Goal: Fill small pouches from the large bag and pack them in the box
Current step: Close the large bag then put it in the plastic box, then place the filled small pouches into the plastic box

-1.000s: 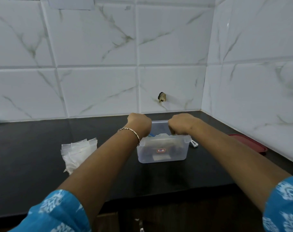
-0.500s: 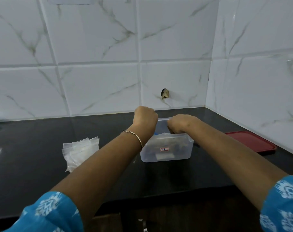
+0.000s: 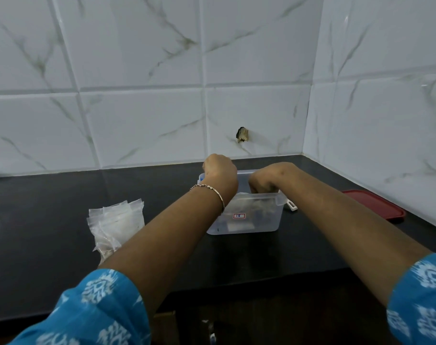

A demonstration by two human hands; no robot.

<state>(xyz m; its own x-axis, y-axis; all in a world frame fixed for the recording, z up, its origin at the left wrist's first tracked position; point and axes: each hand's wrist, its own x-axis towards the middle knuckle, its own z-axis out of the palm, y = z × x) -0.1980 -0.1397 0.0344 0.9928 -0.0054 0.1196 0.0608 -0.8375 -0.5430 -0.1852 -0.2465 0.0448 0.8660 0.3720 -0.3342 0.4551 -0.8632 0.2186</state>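
Over the box (image 3: 251,222) rim, left hand (image 3: 220,174) and right hand (image 3: 266,179) reach down.

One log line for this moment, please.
left hand: over box, grip hidden; right hand: inside box, grip hidden; pouches: left of box; lid: right of box

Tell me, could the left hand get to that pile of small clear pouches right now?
Probably yes. The pouches lie on the counter beside that forearm, nothing between, though the left hand is curled at the box rim now.
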